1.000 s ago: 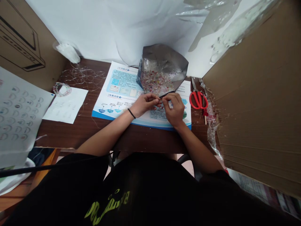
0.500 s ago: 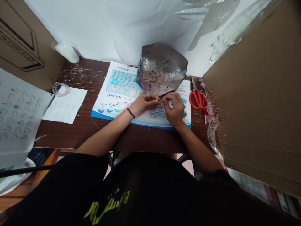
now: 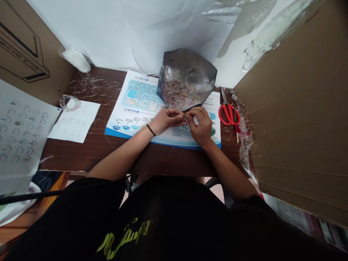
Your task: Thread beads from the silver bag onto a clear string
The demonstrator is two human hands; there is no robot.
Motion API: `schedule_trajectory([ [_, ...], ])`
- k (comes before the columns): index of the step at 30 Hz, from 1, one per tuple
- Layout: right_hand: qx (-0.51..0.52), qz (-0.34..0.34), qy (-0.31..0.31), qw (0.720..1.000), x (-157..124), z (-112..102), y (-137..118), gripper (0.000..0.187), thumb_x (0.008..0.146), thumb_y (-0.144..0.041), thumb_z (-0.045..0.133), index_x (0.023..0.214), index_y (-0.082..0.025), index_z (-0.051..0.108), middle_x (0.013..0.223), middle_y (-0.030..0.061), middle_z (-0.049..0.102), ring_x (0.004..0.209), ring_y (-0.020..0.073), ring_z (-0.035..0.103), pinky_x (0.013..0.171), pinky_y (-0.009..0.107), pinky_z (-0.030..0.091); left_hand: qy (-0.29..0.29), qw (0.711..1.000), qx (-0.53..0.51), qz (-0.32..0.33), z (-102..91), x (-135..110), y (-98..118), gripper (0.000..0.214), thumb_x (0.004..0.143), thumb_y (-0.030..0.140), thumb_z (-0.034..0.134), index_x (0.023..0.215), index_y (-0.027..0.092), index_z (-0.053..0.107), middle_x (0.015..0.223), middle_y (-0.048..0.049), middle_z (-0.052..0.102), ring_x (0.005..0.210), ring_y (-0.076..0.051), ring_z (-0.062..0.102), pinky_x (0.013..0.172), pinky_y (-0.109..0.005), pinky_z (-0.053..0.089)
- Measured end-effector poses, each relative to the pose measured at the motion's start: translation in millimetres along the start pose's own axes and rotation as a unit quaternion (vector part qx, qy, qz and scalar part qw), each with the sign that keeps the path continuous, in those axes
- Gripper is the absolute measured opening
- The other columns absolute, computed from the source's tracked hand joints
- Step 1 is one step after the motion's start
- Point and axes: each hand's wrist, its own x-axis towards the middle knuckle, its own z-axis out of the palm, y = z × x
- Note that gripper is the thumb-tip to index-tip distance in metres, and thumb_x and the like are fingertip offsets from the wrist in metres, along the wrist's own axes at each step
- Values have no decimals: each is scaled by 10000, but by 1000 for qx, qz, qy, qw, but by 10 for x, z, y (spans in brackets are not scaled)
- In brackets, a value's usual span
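My left hand and my right hand meet fingertip to fingertip over a printed sheet. Both are closed in a pinch, and what sits between the fingertips is too small to name. A few tiny pale bits show just below the fingers. Right behind the hands stands an open dark bag, its mouth facing me. Many small beads, mostly clear, pink and red, lie inside it. A black band circles my left wrist.
Red-handled scissors lie at the right beside crumpled clear plastic. At the left are tangled clear thread, beaded loops on a white paper, and a white bundle. Cardboard walls flank the table.
My right hand has shifted slightly left, so its fingertips now touch those of my left hand. The left hand stays almost where it was.
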Motion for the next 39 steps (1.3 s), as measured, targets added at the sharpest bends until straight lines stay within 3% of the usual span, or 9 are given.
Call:
schedule_trajectory([
  [22, -18, -31, -3, 999, 0, 5, 42, 149, 865, -311, 510, 819, -216, 616, 836, 30, 627, 840, 164, 570, 804, 360, 448, -8, 999, 47, 3, -14, 3, -10, 313, 691, 381, 701, 805, 109, 594, 703, -25, 657, 613, -71, 604, 624, -215, 479],
  [30, -14, -16, -74, 997, 40, -21, 56, 154, 852, -329, 530, 837, -225, 643, 806, 20, 658, 812, 170, 583, 770, 344, 447, 22, 980, 181, 83, 15, -27, -16, 327, 742, 442, 635, 698, 123, 582, 608, -13, 605, 500, -47, 526, 489, -176, 407],
  [34, -21, -9, -96, 995, 71, -49, 105, 140, 839, -310, 544, 802, -204, 628, 785, 21, 652, 786, 165, 571, 750, 324, 431, 73, 972, 193, 114, 10, -35, 54, 296, 782, 413, 603, 686, 140, 544, 601, -6, 572, 475, -40, 484, 434, -168, 364],
  [39, -52, 26, -137, 989, 79, -59, 209, 135, 838, -299, 527, 784, -199, 599, 805, 26, 639, 810, 171, 552, 764, 328, 395, 226, 945, 130, 198, -183, 20, 185, 261, 814, 391, 572, 701, 169, 494, 582, 26, 499, 465, -39, 438, 410, -164, 334],
])
